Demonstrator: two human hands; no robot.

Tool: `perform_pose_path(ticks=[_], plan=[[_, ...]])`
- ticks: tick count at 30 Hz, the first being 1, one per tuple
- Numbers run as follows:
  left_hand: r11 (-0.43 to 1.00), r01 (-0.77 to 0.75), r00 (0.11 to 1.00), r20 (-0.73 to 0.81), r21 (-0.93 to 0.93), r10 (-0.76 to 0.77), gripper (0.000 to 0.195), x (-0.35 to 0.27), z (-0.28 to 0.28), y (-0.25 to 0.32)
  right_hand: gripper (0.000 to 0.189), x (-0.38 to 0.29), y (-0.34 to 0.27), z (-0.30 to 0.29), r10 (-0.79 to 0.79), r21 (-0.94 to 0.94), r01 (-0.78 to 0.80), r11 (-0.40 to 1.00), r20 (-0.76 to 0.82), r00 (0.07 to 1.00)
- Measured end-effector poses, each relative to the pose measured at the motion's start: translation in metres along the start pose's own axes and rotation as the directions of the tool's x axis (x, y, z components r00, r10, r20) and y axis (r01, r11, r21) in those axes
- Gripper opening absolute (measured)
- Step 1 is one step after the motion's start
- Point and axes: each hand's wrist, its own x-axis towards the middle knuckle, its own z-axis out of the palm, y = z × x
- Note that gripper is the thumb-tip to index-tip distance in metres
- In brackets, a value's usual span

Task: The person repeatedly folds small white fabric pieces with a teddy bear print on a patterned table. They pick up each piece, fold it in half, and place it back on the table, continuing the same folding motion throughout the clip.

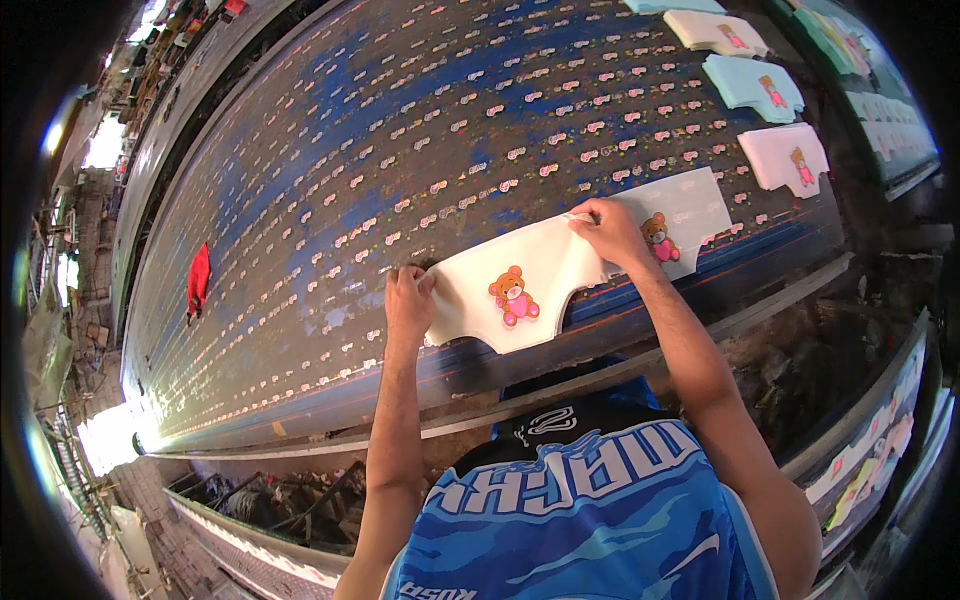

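Note:
A white cut fabric panel (pixel 480 262) with a printed brown teddy bear holding a pink heart is stretched between my hands. Its edges look layered, so it may be a small stack. My left hand (pixel 409 304) pinches the upper left corner. At the upper right corner, my right hand (pixel 613 234) grips the cloth between thumb and fingers. Another pale fabric panel (pixel 690 202) with the same bear lies flat to the right, partly behind my right hand and forearm. Beneath both is a long printing table (pixel 345 240), dark and blue, marked with rows of small prints.
Along the table's right end lie a pale pink fabric stack (pixel 772 154), a light blue stack (pixel 727 82) and a cream stack (pixel 694 30). A red cloth (pixel 198 277) rests far left. A rail (pixel 480 405) runs along the near edge. More printed pieces (pixel 874 450) lie on another surface at right.

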Motion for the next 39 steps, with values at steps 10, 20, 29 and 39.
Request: perform_pose_path(ticks=[10, 20, 29, 39], plan=[[0.994, -0.070, 0.993, -0.096, -0.089, 0.062, 0.018, -0.016, -0.004, 0.006, 0.027, -0.003, -0.044, -0.013, 0.031, -0.459, 0.041, 0.887, 0.148, 0.988], [0.882, -0.286, 0.950, 0.011, -0.374, 0.313, 0.011, -0.059, -0.100, 0.088, 0.028, 0.000, -0.078, 0.007, 0.051, -0.517, 0.141, 0.844, 0.340, 0.939], [0.646, -0.358, 0.904, -0.077, -0.675, 0.420, 0.016, -0.103, -0.160, 0.160, 0.025, -0.011, -0.069, 0.000, -0.223, 0.066, 0.213, 0.975, 0.358, 0.907], [0.653, -0.151, 0.944, 0.089, -0.742, 0.319, 0.015, -0.067, -0.114, 0.251, 0.018, -0.038, 0.051, -0.198, 0.044, 0.467, -0.216, 0.857, 0.352, 0.935]])
